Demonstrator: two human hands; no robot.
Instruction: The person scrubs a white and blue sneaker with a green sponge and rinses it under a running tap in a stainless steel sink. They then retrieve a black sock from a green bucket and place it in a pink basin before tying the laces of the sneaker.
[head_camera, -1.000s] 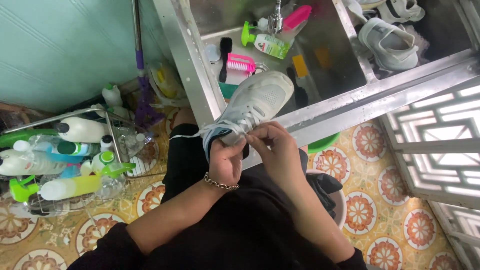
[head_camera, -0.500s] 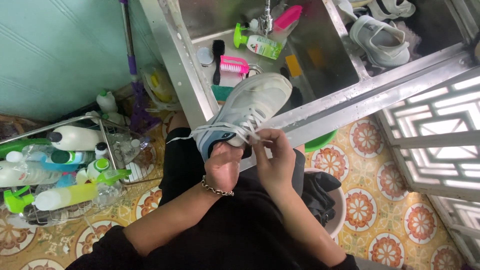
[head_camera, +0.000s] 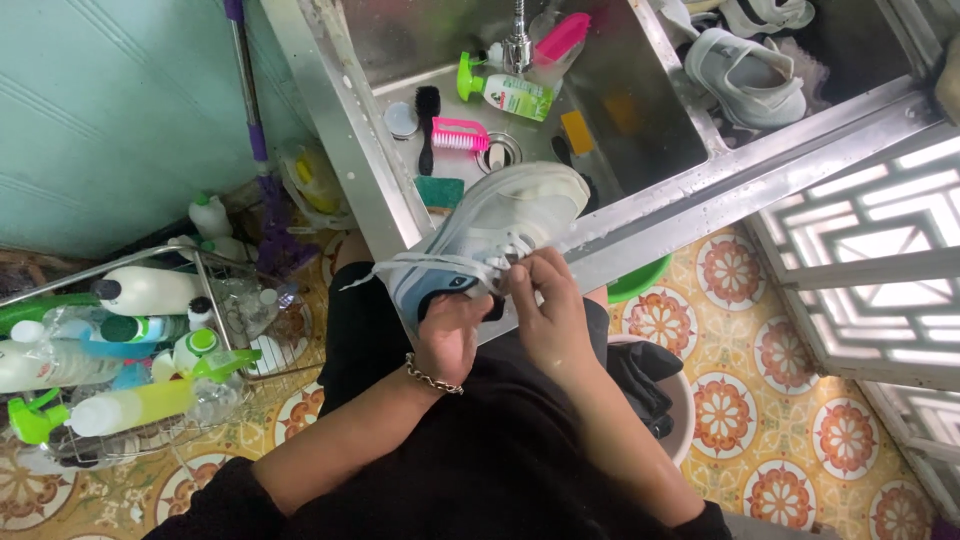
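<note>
A white sneaker (head_camera: 500, 228) with a blue heel rests on the front rim of a steel sink (head_camera: 640, 215), toe pointing into the basin. My left hand (head_camera: 455, 330), with a chain bracelet on the wrist, grips the shoe's heel opening from below. My right hand (head_camera: 545, 300) pinches a white shoelace (head_camera: 400, 268) at the eyelets near the tongue. One loose lace end trails to the left.
In the sink lie a pink brush (head_camera: 460, 133), a black brush (head_camera: 427, 110), a green-capped spray bottle (head_camera: 505, 92), sponges and a drain. More white shoes (head_camera: 745, 75) sit in the right basin. A wire rack of bottles (head_camera: 130, 340) stands left. A basin with dark cloth (head_camera: 650, 385) sits on the patterned floor tiles.
The view has shifted slightly. The shoe stays on the sink rim, and my right hand's fingers have moved a little along the laces near the tongue.
</note>
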